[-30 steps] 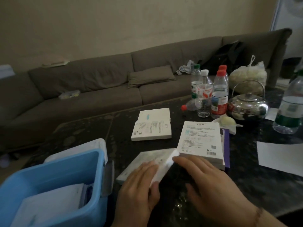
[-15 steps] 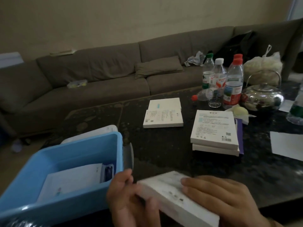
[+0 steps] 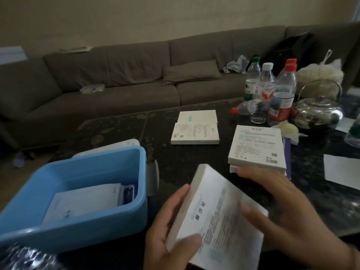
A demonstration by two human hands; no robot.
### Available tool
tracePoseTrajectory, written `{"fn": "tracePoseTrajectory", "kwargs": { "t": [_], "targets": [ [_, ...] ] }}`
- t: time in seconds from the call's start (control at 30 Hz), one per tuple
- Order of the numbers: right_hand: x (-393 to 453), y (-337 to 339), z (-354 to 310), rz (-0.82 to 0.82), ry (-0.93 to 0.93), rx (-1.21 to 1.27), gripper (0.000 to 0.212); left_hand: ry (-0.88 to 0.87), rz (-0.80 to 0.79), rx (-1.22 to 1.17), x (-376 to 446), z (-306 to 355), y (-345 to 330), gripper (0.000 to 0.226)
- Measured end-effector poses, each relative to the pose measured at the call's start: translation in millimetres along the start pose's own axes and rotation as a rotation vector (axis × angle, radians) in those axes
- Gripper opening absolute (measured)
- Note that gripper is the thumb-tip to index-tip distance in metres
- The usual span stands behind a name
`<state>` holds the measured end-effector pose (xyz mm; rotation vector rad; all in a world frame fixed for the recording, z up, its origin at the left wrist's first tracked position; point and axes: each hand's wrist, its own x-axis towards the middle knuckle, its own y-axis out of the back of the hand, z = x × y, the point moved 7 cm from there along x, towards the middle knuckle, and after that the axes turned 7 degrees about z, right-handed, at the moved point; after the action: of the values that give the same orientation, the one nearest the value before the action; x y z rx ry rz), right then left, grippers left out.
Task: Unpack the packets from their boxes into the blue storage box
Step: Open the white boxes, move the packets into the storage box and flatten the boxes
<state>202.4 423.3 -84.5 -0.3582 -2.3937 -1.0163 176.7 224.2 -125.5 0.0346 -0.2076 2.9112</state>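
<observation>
Behind the dark marble-patterned table (image 3: pixel 194 164) ran a long grey-brown sofa (image 3: pixel 116 78) with a loose cushion (image 3: pixel 191 72), set against a plain beige wall.

From the head camera, the only view, both hands gripped one flat white box (image 3: pixel 216 217) low in the middle of the frame, lifted clear of the table and tilted, its printed face up. The left hand (image 3: pixel 169 230) curled round the box's left edge, thumb lying across the near corner of the printed face. The right hand (image 3: pixel 282 211) held the right side, fingers bent over the far edge and thumb pressed on the face.

Just left of the hands stood the blue storage box (image 3: pixel 39 228), open, with white packets (image 3: pixel 81 203) lying flat on its bottom and its pale lid (image 3: pixel 109 148) hanging behind the far rim.

Farther back on the table lay two white boxes (image 3: pixel 195 126), one overlapping the other. A stack of white boxes (image 3: pixel 257 147) sat just beyond the right hand, on something purple. Behind the stack stood several plastic bottles (image 3: pixel 272 90), a shiny metal kettle (image 3: pixel 319 112) and a white plastic bag (image 3: pixel 321 72). A white sheet of paper (image 3: pixel 342 170) lay at the right edge.
</observation>
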Motion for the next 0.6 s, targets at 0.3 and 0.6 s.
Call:
{"fn": "tracePoseTrajectory", "kwargs": {
  "t": [0.3,0.6],
  "targets": [
    [-11,-33,38,-0.248,-0.705,0.431,0.034,-0.587,0.206,0.655,8,27,-13,0.040],
    [-16,-29,36,-0.218,-0.726,0.333,0.018,-0.917,0.182,1.012,10,24,-33,0.018]
  ]
}}
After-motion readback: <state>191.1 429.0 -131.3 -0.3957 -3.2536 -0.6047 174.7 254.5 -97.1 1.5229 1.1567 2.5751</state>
